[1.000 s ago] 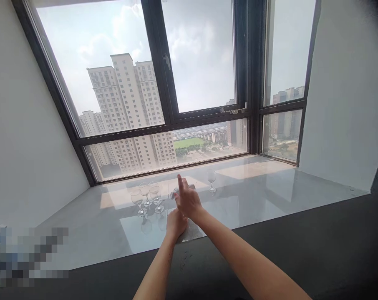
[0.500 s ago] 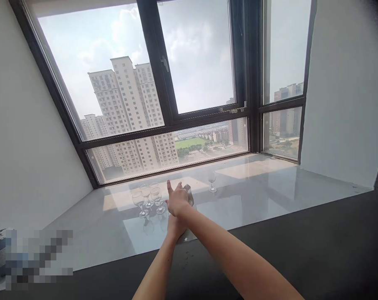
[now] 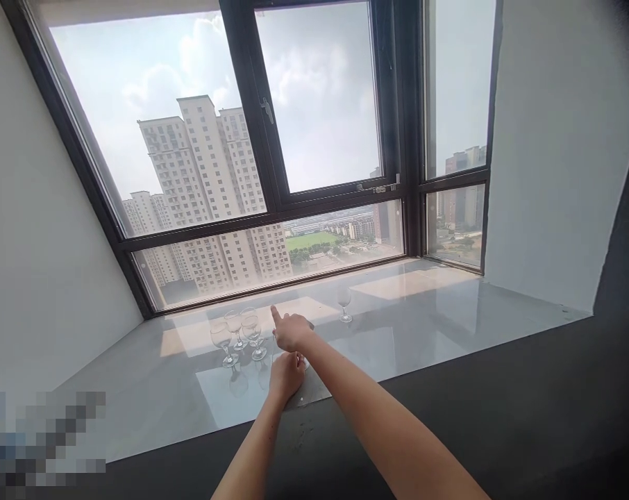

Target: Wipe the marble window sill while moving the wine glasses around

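Note:
My left hand is closed in a fist low over the front edge of the windowsill. Just above it, my right hand has its index finger stretched out to the upper left and its other fingers curled. A faint clear edge shows between the two hands, too indistinct to name; what they hold is mostly hidden. To their left, several clear stemmed glasses stand upright in a group on the sill. A single stemmed glass stands upright to the right, farther back.
Dark-framed windows rise behind the sill, with tall buildings outside. White walls close in on both sides. A blurred-out patch hides something at the lower left. The sill's dark front face drops away below.
The view has shifted slightly. My left hand now shows more clearly below the right one. The grey object beside my right hand is now almost hidden. The standing glasses keep their places.

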`<state>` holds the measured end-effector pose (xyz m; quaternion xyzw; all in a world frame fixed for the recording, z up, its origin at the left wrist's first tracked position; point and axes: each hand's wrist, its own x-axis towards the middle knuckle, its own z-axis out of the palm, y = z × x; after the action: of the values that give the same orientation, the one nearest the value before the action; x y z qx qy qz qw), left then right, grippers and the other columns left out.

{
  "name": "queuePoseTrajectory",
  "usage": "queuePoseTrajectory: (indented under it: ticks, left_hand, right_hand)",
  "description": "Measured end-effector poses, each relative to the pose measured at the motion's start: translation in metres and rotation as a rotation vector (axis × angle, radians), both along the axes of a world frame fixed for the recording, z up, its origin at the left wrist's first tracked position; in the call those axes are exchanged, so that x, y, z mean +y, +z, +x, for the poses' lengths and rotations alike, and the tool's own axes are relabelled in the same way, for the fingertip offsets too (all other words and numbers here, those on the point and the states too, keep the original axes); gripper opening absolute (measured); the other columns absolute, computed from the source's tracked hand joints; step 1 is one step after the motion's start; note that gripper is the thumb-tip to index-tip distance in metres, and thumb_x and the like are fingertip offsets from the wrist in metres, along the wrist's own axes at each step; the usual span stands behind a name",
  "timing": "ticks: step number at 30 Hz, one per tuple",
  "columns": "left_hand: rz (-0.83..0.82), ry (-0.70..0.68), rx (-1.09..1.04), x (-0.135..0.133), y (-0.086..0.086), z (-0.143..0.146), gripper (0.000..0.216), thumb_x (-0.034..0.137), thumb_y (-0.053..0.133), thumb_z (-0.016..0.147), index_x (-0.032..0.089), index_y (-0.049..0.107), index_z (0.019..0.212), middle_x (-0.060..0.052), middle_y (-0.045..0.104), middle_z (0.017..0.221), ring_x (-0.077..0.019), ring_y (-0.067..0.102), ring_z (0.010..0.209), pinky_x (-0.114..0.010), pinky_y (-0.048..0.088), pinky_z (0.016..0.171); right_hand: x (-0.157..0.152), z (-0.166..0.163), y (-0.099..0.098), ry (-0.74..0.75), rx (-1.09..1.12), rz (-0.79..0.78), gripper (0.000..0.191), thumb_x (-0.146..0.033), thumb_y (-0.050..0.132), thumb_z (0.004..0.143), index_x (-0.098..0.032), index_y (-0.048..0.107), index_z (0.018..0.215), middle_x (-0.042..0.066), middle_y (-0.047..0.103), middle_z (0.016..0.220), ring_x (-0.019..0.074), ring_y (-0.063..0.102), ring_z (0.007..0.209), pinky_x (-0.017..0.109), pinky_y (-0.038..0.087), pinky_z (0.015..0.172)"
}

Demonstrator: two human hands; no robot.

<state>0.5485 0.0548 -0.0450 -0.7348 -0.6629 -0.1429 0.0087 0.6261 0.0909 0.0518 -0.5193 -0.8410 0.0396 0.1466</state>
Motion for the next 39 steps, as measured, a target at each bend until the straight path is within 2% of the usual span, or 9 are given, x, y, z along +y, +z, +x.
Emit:
queuePoseTrajectory:
  ticks: [4, 8, 13, 17, 20, 23, 27, 32, 39]
  left_hand:
    - [0.029, -0.020, -0.025, 0.003, -0.004, -0.002, 0.024, 0.023, 0.039, 0.092, 0.018, 0.062, 0.091, -0.009, 0.069, 0.090, -0.0213, 0.064, 0.086, -0.028, 0.033, 0.067]
    - [0.057, -0.059, -0.043, 0.005, -0.006, -0.003, 0.024, 0.025, 0.038, 0.094, 0.018, 0.060, 0.094, -0.009, 0.069, 0.092, -0.0201, 0.064, 0.084, -0.027, 0.032, 0.065]
    - [0.043, -0.036, -0.034, 0.006, -0.007, -0.002, 0.026, 0.029, 0.036, 0.095, 0.018, 0.059, 0.095, -0.009, 0.070, 0.092, -0.0198, 0.064, 0.085, -0.027, 0.032, 0.065]
    - [0.010, -0.018, -0.046, 0.008, -0.008, -0.003, 0.027, 0.030, 0.037, 0.096, 0.017, 0.060, 0.094, -0.009, 0.069, 0.092, -0.0190, 0.064, 0.085, -0.027, 0.032, 0.066]
    - [0.004, -0.017, -0.058, 0.010, -0.010, -0.005, 0.027, 0.032, 0.037, 0.095, 0.017, 0.059, 0.091, -0.009, 0.069, 0.091, -0.0189, 0.063, 0.084, -0.027, 0.031, 0.065]
    - [0.016, -0.028, -0.065, 0.013, -0.011, -0.006, 0.027, 0.034, 0.037, 0.095, 0.017, 0.058, 0.089, -0.008, 0.069, 0.089, -0.0187, 0.062, 0.081, -0.027, 0.029, 0.062]
    - [0.020, -0.023, -0.074, 0.016, -0.012, -0.006, 0.026, 0.035, 0.039, 0.094, 0.018, 0.058, 0.087, -0.007, 0.069, 0.087, -0.0185, 0.061, 0.080, -0.026, 0.028, 0.061]
    - [0.016, -0.001, -0.110, 0.020, -0.014, -0.009, 0.027, 0.036, 0.043, 0.092, 0.018, 0.059, 0.081, -0.005, 0.068, 0.081, -0.0168, 0.060, 0.076, -0.026, 0.027, 0.060]
    - [-0.005, -0.068, -0.118, 0.043, -0.008, 0.012, 0.026, 0.035, 0.051, 0.088, 0.018, 0.059, 0.070, -0.004, 0.066, 0.072, -0.0151, 0.057, 0.067, -0.025, 0.029, 0.060]
  right_hand:
    - [-0.006, 0.010, -0.004, -0.006, 0.088, 0.084, 0.068, -0.024, 0.044, 0.090, -0.022, 0.016, 0.152, 0.013, 0.070, 0.099, 0.0269, 0.065, 0.095, 0.039, 0.048, 0.079]
    - [-0.007, 0.021, -0.007, -0.032, 0.225, 0.164, 0.061, -0.016, 0.033, 0.093, -0.019, 0.011, 0.151, 0.011, 0.068, 0.109, 0.0207, 0.065, 0.095, 0.032, 0.046, 0.079]
    - [-0.004, 0.038, -0.003, -0.052, 0.532, 0.298, 0.059, -0.012, 0.036, 0.090, -0.019, 0.019, 0.146, 0.005, 0.068, 0.111, 0.0165, 0.065, 0.090, 0.026, 0.045, 0.079]
    - [0.001, 0.076, -0.004, -0.185, 0.537, 0.380, 0.056, -0.012, 0.035, 0.091, -0.020, 0.022, 0.145, 0.006, 0.067, 0.113, 0.0167, 0.066, 0.090, 0.026, 0.046, 0.076]
    - [0.007, 0.130, -0.024, -0.331, 0.385, 0.372, 0.054, -0.013, 0.036, 0.091, -0.022, 0.025, 0.144, 0.007, 0.066, 0.116, 0.0190, 0.066, 0.088, 0.028, 0.047, 0.074]
    - [0.006, 0.195, -0.057, -0.515, 0.194, 0.216, 0.060, -0.013, 0.043, 0.089, -0.024, 0.026, 0.146, 0.010, 0.066, 0.112, 0.0223, 0.066, 0.089, 0.030, 0.046, 0.073]
    - [-0.007, 0.262, -0.099, -0.661, 0.215, 0.140, 0.049, -0.014, 0.041, 0.090, -0.015, 0.039, 0.139, 0.013, 0.069, 0.103, 0.0242, 0.067, 0.085, 0.031, 0.045, 0.071]
    - [-0.012, 0.284, -0.120, -0.797, 0.343, 0.162, 0.044, -0.025, 0.031, 0.097, -0.012, 0.035, 0.138, 0.013, 0.069, 0.105, 0.0222, 0.066, 0.092, 0.029, 0.044, 0.073]
    - [-0.009, 0.284, -0.123, -0.796, 0.510, 0.189, 0.044, -0.026, 0.039, 0.094, -0.017, 0.038, 0.137, 0.011, 0.069, 0.107, 0.0209, 0.066, 0.090, 0.027, 0.043, 0.073]
